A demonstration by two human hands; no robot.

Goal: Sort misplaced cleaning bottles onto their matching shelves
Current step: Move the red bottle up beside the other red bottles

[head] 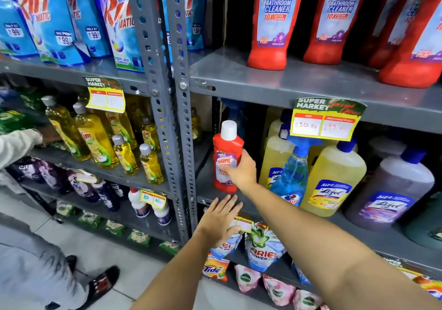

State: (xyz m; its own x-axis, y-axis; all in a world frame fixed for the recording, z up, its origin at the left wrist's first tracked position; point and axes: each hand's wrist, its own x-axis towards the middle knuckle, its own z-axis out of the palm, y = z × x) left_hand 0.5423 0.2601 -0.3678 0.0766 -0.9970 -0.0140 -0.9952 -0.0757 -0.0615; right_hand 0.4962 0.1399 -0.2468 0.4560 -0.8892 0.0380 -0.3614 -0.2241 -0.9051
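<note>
My right hand (242, 172) is shut on a small red Harpic bottle (226, 151) with a white cap, upright at the left end of the middle shelf (299, 211). Yellow and purple Lizol bottles (332, 180) and a blue spray bottle (293, 173) stand just to its right on that shelf. Several large red Harpic bathroom cleaner bottles (272, 20) line the upper shelf (263, 77) directly above. Below the small bottle, my left hand (221, 218) hovers with fingers spread, holding nothing, in front of the shelf edge.
Grey slotted uprights (167, 94) divide two racks. The left rack holds Rin pouches (47, 17), yellow dish-liquid bottles (95, 139) and dark pouches. Ariel and Tide packs (260, 247) lie on the low shelf. Another person's sleeve (16, 144) and shoe (102, 283) are at the left.
</note>
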